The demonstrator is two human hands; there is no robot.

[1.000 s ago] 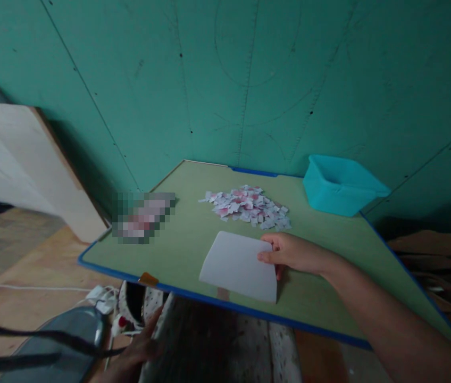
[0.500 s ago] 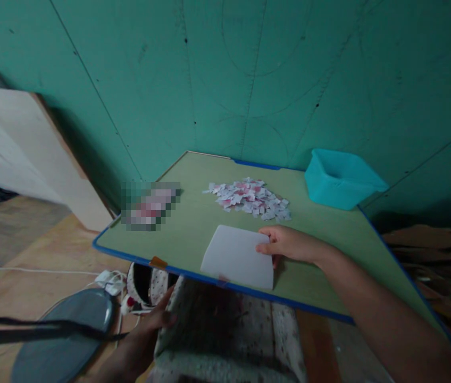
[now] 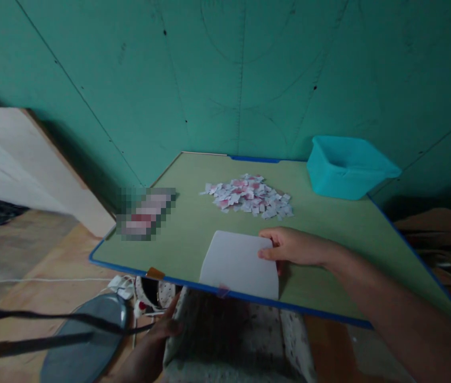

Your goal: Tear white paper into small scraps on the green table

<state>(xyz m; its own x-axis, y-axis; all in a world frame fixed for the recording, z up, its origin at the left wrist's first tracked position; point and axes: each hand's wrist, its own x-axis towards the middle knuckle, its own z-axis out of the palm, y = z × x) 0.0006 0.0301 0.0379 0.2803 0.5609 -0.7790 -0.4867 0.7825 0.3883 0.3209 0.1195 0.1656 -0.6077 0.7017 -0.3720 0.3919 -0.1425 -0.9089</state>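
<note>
My right hand (image 3: pixel 285 247) pinches the right edge of a white sheet (image 3: pixel 239 265), thumb on top, fingers partly beneath. The sheet lies at the front edge of the green table (image 3: pixel 325 266). Below that edge, my left hand (image 3: pixel 164 332) holds the left rim of an open, speckled cloth-covered container (image 3: pixel 241 335); its fingers are partly hidden behind the rim. Behind the sheet is a loose pile of small white and pink paper pieces (image 3: pixel 249 196).
A turquoise bin (image 3: pixel 345 170) stands at the table's back right. A blurred-out pinkish item (image 3: pixel 145 214) lies at the left. Below left are a round grey lid-like object (image 3: pixel 85 338), cables, dark straps and a white plug block (image 3: pixel 122 286). Green wall behind; pale boards (image 3: pixel 30 154) lean left.
The camera view has shifted slightly. My right hand stays on the sheet's edge, and the sheet sits slightly nearer the front. My left hand stays at the container's rim.
</note>
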